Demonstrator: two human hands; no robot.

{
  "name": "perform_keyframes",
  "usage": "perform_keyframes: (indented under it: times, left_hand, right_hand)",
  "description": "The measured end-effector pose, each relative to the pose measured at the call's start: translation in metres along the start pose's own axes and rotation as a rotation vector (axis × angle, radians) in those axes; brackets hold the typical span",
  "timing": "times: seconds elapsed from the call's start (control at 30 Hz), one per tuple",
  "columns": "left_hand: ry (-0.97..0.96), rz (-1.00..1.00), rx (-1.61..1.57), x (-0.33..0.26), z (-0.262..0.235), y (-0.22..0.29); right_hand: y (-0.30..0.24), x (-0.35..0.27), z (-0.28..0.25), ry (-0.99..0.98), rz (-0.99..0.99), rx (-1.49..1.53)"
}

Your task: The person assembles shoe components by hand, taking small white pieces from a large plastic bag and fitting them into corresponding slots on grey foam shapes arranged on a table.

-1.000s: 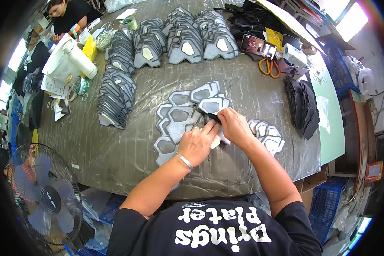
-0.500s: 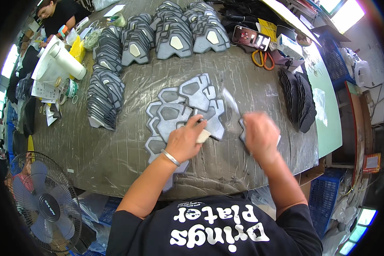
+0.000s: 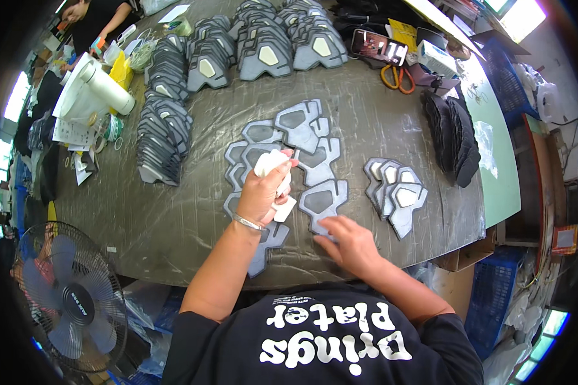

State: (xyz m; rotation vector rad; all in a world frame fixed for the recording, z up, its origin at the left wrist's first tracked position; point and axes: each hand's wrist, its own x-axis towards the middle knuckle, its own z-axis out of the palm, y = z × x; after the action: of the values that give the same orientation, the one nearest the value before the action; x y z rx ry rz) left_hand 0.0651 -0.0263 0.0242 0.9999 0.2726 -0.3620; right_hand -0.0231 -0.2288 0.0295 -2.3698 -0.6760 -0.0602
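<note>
My left hand (image 3: pixel 263 196) is closed round a bunch of small white patches (image 3: pixel 271 163), with one more white patch (image 3: pixel 284 210) sticking out below its fingers. It hovers over a loose spread of flat grey shaped pieces with dark raised centres, such as the far one (image 3: pixel 295 122). My right hand (image 3: pixel 350 244) has its fingers apart, the tips at the near edge of a grey piece (image 3: pixel 322 200). To the right lies a small fanned pile of similar pieces (image 3: pixel 395 189); white patches show on them.
Stacks of grey pieces (image 3: pixel 263 48) line the table's far side and left (image 3: pixel 164 138). At right are black pieces (image 3: pixel 449 138), orange-handled scissors (image 3: pixel 398 78) and a phone (image 3: pixel 377 48). A white bottle (image 3: pixel 106 90), a fan (image 3: pixel 74 298) and a co-worker (image 3: pixel 96 22) are at left.
My right hand has left the small pile at right and come to the spread. One grey piece now lies nearer me. My left hand has turned, showing the bunched white patches.
</note>
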Motion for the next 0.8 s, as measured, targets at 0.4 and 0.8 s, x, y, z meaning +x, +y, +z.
perform_keyframes:
  times: [0.4,0.8]
  left_hand:
    - [0.07,0.148,0.154,-0.079,-0.035,0.018]
    - [0.04,0.094,0.154,-0.086,-0.018,-0.016]
  right_hand:
    - [0.003,0.072,0.027,-0.282,-0.154,-0.203]
    - [0.011,0.054,-0.036,-0.349,0.339,0.624]
